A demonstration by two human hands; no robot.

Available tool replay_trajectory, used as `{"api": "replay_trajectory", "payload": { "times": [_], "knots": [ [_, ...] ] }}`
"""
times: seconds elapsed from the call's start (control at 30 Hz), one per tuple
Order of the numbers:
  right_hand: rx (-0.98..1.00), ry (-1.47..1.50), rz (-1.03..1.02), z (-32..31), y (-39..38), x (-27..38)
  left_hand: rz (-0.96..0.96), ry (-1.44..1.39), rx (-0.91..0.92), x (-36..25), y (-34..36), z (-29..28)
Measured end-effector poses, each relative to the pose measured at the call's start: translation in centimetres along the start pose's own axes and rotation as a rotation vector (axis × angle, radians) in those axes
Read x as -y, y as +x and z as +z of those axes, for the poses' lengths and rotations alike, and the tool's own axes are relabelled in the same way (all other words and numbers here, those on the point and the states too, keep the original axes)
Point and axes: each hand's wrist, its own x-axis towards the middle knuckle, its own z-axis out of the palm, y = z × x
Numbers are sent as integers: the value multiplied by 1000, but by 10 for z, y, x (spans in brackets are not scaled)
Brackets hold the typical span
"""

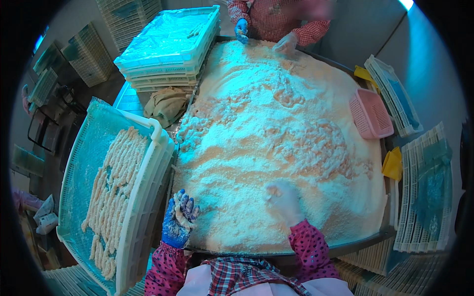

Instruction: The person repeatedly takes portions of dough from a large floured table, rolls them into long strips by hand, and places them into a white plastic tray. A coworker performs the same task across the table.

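White plastic forms the tray (137,202) at the far left, where floury strips (116,182) lie side by side in rows on a bluish liner. Beyond it stands a stack of similar trays (163,70), with a crumpled brown cloth (167,106) just beside it. Next comes the person's left hand (176,222), in a blue glove dusted with powder, at the near left edge of the worktop (368,240); it is turned palm up, its fingers partly curled around pale coated pieces (185,217). White powder (222,153) covers most of the worktop, with pinkish lumps (318,148) mixed in toward the middle and right. Across the far edge, a co-worker in a red checked sleeve has a blue-gloved hand (241,30) and a pale-gloved hand (285,44) near the powder. The person's right hand (284,200), white-gloved and blurred, is low over the near powder; how far open it is, or whether it holds anything, cannot be told. Farther right are a pink basket (371,114), a yellow object (392,164) and upright pale trays (424,190)
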Motion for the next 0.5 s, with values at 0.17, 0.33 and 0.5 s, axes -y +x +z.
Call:
{"api": "replay_trajectory", "payload": {
  "times": [0.17, 0.33, 0.5],
  "knots": [
    [121, -43, -40, 25, -11, 1, -181, -57, 248, 2, -5, -11],
    [139, -69, -257, 70, 29, 15, -205, -11, 104, 7, -5, 0],
    [298, 137, -62, 86, 34, 19, -112, -10, 153, 7, 1, -18]
  ]
}}
